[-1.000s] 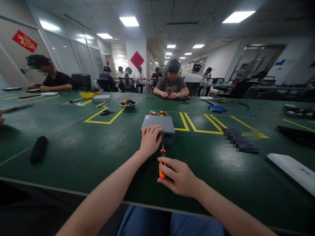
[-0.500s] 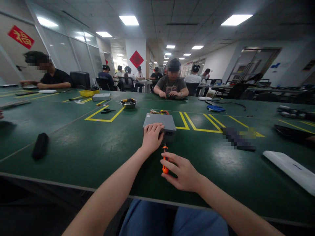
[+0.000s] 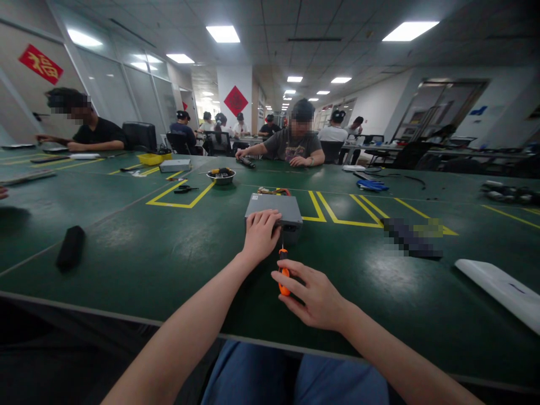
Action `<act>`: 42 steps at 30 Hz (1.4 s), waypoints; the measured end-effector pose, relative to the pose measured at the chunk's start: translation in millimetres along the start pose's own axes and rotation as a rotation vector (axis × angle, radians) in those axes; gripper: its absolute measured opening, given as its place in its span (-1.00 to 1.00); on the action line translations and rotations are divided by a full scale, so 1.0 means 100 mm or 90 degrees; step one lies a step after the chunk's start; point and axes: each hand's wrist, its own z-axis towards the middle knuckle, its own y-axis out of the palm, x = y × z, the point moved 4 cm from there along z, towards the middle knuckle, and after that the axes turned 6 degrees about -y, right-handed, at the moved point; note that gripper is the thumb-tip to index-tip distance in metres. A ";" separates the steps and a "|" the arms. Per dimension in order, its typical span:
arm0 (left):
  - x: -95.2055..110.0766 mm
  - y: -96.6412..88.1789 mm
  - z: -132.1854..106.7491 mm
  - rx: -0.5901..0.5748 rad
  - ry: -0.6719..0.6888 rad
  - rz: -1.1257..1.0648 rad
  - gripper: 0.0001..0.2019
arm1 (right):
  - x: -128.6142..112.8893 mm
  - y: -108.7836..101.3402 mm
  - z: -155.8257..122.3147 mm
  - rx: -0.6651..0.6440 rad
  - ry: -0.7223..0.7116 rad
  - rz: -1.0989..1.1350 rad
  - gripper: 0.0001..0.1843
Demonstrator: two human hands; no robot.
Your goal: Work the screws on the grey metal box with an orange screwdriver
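Note:
My left hand point(image 3: 261, 236) lies over the near end of a grey metal box point(image 3: 273, 208), holding it on the green table top. A bundle of coloured wires point(image 3: 273, 191) shows behind the box. My right hand point(image 3: 307, 293) grips an orange-handled screwdriver point(image 3: 284, 273) just in front of the box. Its thin shaft points up toward the box's dark near face. The shaft's tip is hidden from this angle, and I cannot tell if it touches the box.
A steel bowl of tools point(image 3: 221, 177) and black-handled scissors point(image 3: 184, 190) lie beyond yellow tape lines point(image 3: 179, 197). A black pouch point(image 3: 71, 248) lies left, and a white board point(image 3: 502, 287) right. A co-worker point(image 3: 293, 143) sits across the table.
The co-worker across the table has stretched an arm out to the left, toward a dark tool. My hands, the box and the screwdriver have barely moved.

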 end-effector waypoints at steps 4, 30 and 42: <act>0.00 0.00 0.00 0.000 0.001 0.000 -0.74 | 0.01 -0.04 -0.01 0.082 -0.005 -0.021 -0.74; 0.01 0.00 0.00 0.006 0.003 -0.003 -0.74 | 0.09 -0.01 -0.06 0.062 -0.004 -0.076 -0.71; 0.01 0.00 -0.01 0.008 -0.001 0.001 -0.74 | 0.14 -0.07 -0.08 0.105 -0.009 -0.065 -0.65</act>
